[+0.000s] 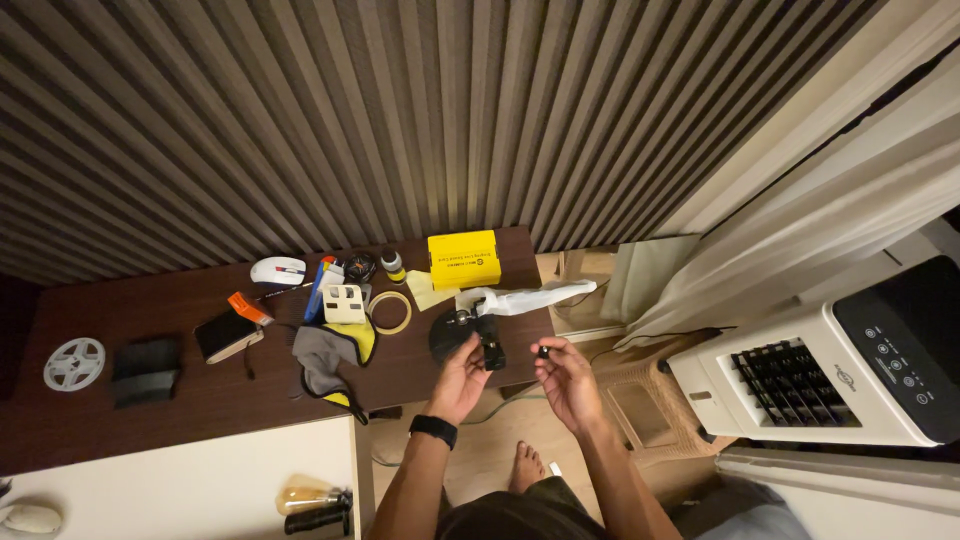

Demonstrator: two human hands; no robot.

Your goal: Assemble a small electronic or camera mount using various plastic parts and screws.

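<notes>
Left hand point(462, 378) | your grip is clamping a small black device point(491, 352), long axis upright, over the bench point(200, 395) edge | right hand point(566, 378) | your fingertips are pinching a tiny black part point(543, 351), sitting at three o'clock from the device, close but apart.

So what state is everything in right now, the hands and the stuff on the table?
Left hand: gripping a black gadget.
Right hand: pinching a small black part.
Yellow box: closed, lying flat.
Tape roll: lying flat.
Mouse: resting on the table.
</notes>
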